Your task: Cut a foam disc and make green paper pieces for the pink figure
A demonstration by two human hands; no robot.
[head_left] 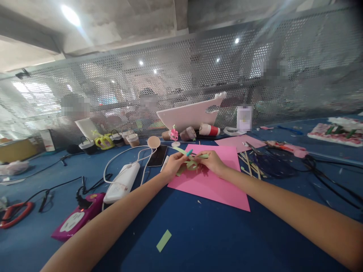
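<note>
My left hand (175,163) is closed in a pinch over a pink paper sheet (218,190) on the blue table. It holds one side of a curled light green paper strip (191,165). A small teal tip (189,152) shows at its fingers; I cannot tell what it belongs to. From the other side my right hand (213,163) pinches the green strip too, its fingers bent and close to the left ones. The strip's loops partly hide behind the fingers. Nearer to me, a short flat green paper piece (163,240) lies on the table.
Left of the hands lie a phone (157,155), a white power bank (122,183) with a looping cable and a purple power strip (79,217). Thin sticks (249,164), scissors (254,148) and a pink-red glue gun (292,148) are at right. Cups (210,130) and a white board (190,112) stand behind.
</note>
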